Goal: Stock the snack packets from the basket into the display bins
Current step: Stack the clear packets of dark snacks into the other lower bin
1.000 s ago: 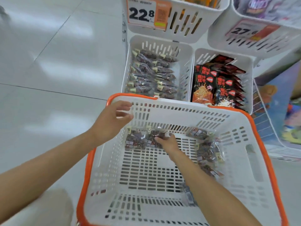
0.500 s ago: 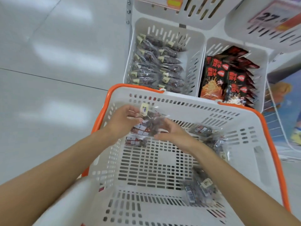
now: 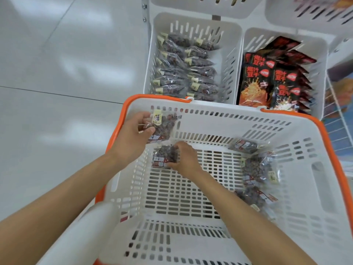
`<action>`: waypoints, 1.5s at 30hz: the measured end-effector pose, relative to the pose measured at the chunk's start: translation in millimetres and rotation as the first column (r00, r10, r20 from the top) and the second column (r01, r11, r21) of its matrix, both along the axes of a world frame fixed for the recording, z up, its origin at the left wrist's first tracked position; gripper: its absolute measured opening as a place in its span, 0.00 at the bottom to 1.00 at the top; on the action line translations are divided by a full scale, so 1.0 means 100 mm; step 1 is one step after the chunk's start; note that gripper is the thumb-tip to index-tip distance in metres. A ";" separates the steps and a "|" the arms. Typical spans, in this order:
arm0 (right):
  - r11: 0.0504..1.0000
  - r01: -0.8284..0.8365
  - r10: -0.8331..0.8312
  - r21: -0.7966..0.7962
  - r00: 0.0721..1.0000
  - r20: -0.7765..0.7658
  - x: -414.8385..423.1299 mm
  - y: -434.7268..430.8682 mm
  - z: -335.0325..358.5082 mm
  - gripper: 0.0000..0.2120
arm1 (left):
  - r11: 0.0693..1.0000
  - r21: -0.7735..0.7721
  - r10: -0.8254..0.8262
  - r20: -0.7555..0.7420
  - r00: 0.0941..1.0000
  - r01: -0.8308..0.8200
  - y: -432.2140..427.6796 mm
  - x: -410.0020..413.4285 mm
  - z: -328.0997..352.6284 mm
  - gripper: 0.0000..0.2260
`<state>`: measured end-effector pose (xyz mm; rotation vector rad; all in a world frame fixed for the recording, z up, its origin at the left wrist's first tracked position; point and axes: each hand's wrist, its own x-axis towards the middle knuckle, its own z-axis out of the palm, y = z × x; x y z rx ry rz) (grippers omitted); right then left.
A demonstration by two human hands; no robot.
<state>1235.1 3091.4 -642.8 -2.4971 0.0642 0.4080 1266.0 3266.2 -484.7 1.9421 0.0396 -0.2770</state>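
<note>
A white slotted plastic basket (image 3: 229, 119) with an orange rim sits just before two white display bins; its middle floor lies bare. The left hand (image 3: 131, 138) pinches a clear crinkly packet (image 3: 163, 126) of dark snacks, raised by the far-left wall. The right hand (image 3: 186, 159), which met that packet half a second ago, has dropped to the floor and curls round a second packet (image 3: 165, 155). Loose packets (image 3: 256, 169) lie along the right wall. The left bin (image 3: 150, 54) holds matching rows, with room at its right side. The right bin (image 3: 323, 54) holds glossy red-and-black bags (image 3: 256, 83).
</note>
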 end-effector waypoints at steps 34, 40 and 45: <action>0.850 0.143 -0.171 0.507 0.985 0.007 0.12 -0.47 2.03 0.18 | 0.905 -0.411 -0.041 -0.338 0.940 -0.108 -0.24 0.06 0.23 0.16; 0.732 0.168 -0.226 0.661 0.974 0.004 0.36 -0.36 2.10 0.25 | 0.914 -0.406 -0.086 -0.204 0.975 -0.004 -0.35 0.21 0.48 0.30; 0.717 0.154 -0.199 0.680 0.980 -0.012 0.82 -0.35 2.29 0.22 | 0.898 -0.437 -0.058 -0.029 0.998 0.040 -0.43 0.70 0.64 0.12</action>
